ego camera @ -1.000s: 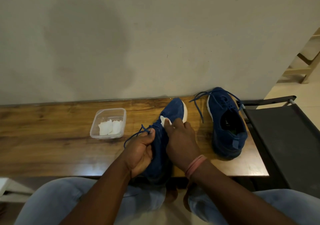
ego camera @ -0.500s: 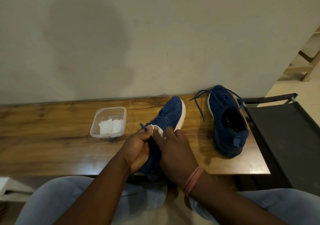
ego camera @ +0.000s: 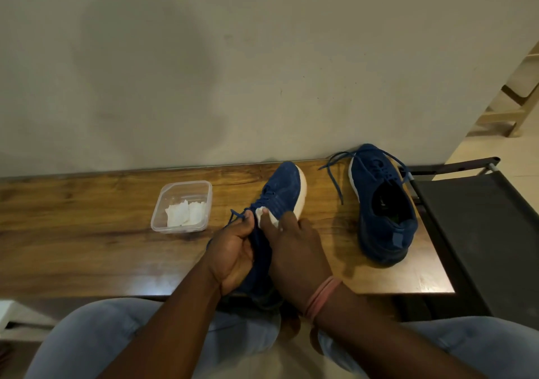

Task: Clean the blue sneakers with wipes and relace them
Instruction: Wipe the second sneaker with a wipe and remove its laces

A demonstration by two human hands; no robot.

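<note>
While the left hand [ego camera: 233, 250] grips one sneaker [ego camera: 281, 195], the right hand [ego camera: 294, 247] pinches a wipe [ego camera: 266, 217] (tub [ego camera: 182, 206] nearby).

At frame centre, the left hand [ego camera: 233, 254] grips a blue sneaker [ego camera: 284, 192]. The right hand [ego camera: 294, 250] presses a white wipe [ego camera: 267, 218] onto it. A second sneaker [ego camera: 385, 203] lies on the surface [ego camera: 87, 247] at right.
</note>
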